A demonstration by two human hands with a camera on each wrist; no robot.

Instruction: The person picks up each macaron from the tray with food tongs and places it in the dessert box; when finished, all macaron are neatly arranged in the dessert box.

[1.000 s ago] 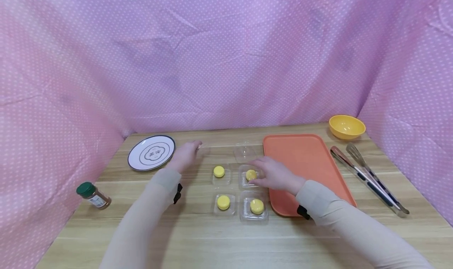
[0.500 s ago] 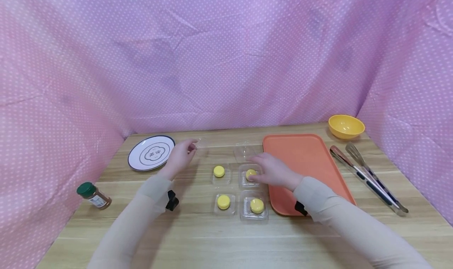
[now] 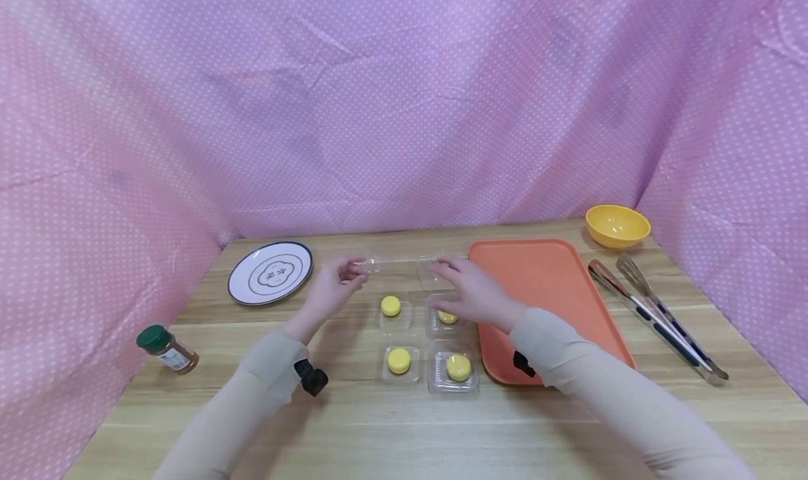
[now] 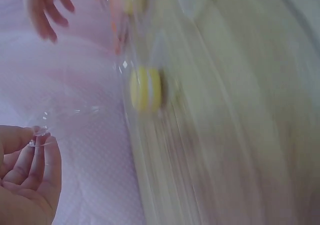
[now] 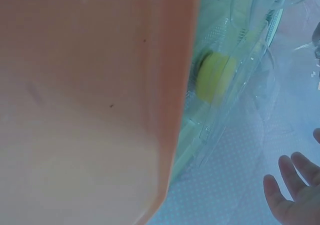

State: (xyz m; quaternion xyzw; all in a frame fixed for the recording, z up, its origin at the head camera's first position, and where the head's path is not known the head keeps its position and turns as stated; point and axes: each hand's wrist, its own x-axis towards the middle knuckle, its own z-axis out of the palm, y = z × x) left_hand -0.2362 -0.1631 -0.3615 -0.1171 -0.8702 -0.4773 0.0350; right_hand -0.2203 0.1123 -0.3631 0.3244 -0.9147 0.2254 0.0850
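My left hand (image 3: 337, 280) pinches the edge of a clear plastic lid (image 3: 374, 262) between thumb and fingertips, above the table's far side. That thin see-through lid (image 4: 60, 119) also shows at the fingertips in the left wrist view. My right hand (image 3: 478, 294) hovers with spread fingers over the far right clear plastic box (image 3: 435, 323), partly covering its yellow macaron (image 3: 447, 317). Another transparent lid (image 3: 431, 276) stands behind that box. Nearby, a macaron (image 3: 391, 306) sits in the far left box. Two nearer boxes hold a macaron (image 3: 398, 361) and a macaron (image 3: 458, 368).
An orange tray (image 3: 536, 276) lies right of the boxes, under my right forearm. Farther right are two pairs of tongs (image 3: 663, 325) and a yellow bowl (image 3: 617, 226). On the left are a white plate (image 3: 271, 273) and a green-capped spice jar (image 3: 167, 349).
My left hand has drawn nearer to me with the lid and then shifted right. The right hand has moved away from me and slightly left, its fingers now nearer the standing lid.
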